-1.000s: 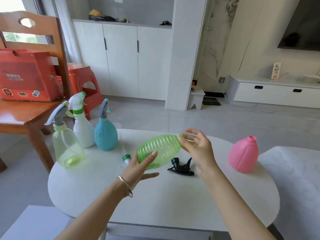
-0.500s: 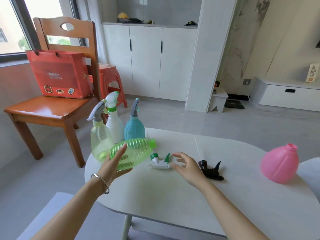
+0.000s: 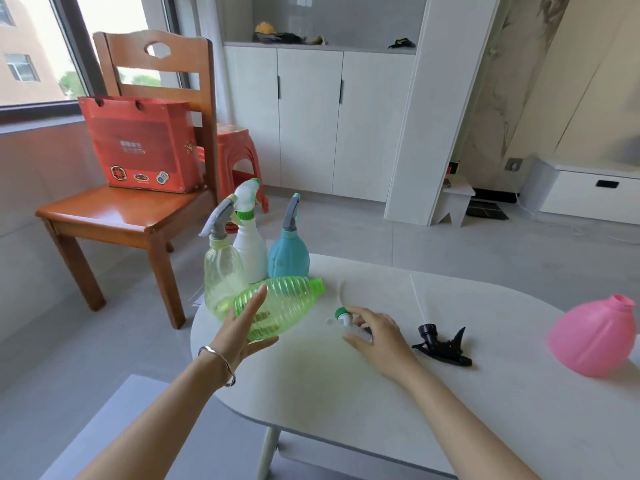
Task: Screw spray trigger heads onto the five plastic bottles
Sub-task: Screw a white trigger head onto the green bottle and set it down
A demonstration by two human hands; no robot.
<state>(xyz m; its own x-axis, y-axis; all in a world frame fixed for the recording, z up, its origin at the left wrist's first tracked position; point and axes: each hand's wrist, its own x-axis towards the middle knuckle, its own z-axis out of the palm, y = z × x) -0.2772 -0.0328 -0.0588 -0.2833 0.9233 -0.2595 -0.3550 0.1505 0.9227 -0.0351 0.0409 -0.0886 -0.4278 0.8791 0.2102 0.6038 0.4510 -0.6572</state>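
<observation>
Where the white oval surface (image 3: pixel 346 403) stands on a grey tiled floor, the room behind it shows white cabinets (image 3: pixel 311 116), a low drawer unit (image 3: pixel 588 192) on the right and a window (image 3: pixel 34 46) on the left. A wooden chair (image 3: pixel 131 216) beside the surface's left end carries a red paper bag (image 3: pixel 142 143), with a red plastic stool (image 3: pixel 239 150) behind it.

Three bottles already wearing trigger heads stand close together at the far left edge: a clear yellowish bottle (image 3: pixel 223 271), a white bottle (image 3: pixel 250 247) and a teal bottle (image 3: pixel 289 254). A pink bottle (image 3: pixel 595 337), its neck open, sits tilted at the right edge. A black trigger head (image 3: pixel 441 344) lies on its side between the pink bottle and the right grip (image 3: pixel 377 337), just beside that grip.

The left grip (image 3: pixel 242 334), a silver bracelet (image 3: pixel 218 362) on its wrist, holds the green ribbed bottle (image 3: pixel 284 306) by its base between thumb and spread fingers. The bottle lies slanted above the surface's left end, in front of the three finished bottles, its open neck pointing away and to the right.

The right grip reaches down near the middle of the surface, thumb and fingers closing narrowly round the white trigger head (image 3: pixel 343 313). Only its green collar and a little of its white body show. The collar points towards the green ribbed bottle's neck, a short gap apart. Whether the head has left the surface cannot be told.
</observation>
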